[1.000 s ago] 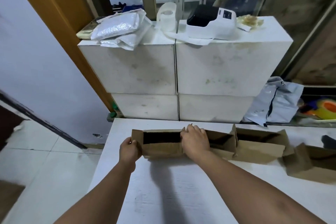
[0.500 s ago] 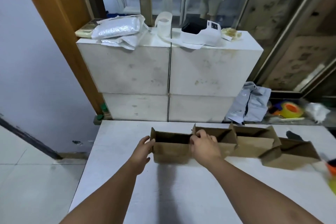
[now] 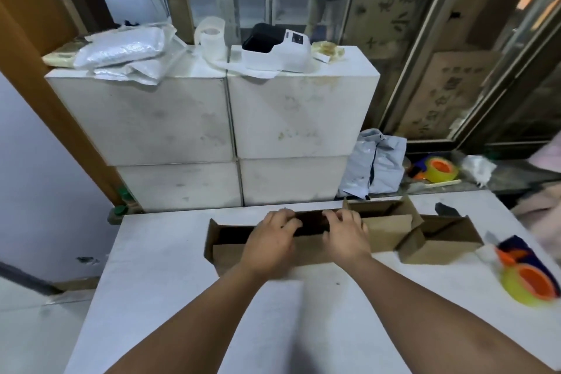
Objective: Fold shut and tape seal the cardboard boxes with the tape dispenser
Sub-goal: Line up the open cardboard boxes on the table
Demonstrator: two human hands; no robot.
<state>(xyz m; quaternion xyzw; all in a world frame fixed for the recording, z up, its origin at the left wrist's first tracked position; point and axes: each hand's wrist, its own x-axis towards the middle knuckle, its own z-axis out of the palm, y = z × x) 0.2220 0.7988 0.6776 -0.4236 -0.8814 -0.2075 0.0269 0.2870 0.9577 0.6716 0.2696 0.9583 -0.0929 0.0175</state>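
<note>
The task is at its very start, as I judge it. A row of cardboard boxes stands along the far side of the worktop (image 3: 182,297). All of them show open tops with the flaps up, and no tape shows on any.

The first box (image 3: 230,249), at the left end of the row, is the one in hand. The arms and fingers hide whether this long stretch is one box or two set end to end. The second box (image 3: 385,228) touches it on the right, and the third box (image 3: 440,244) stands against that one.

The left grip (image 3: 270,240) and the right grip (image 3: 344,237) lie side by side over the first box, reaching across its dark opening. The fingers of both are bent over the far edge. Each grip is therefore grasping the box at that rim, probably to draw a flap down.

The tape dispenser (image 3: 528,279), orange, yellow and blue, lies on the worktop well to the right of the right grip and is untouched. Another dispenser (image 3: 437,168) sits on the ledge behind.

What is left is to fold every box shut, then fetch the tape dispenser and seal each seam.
</note>
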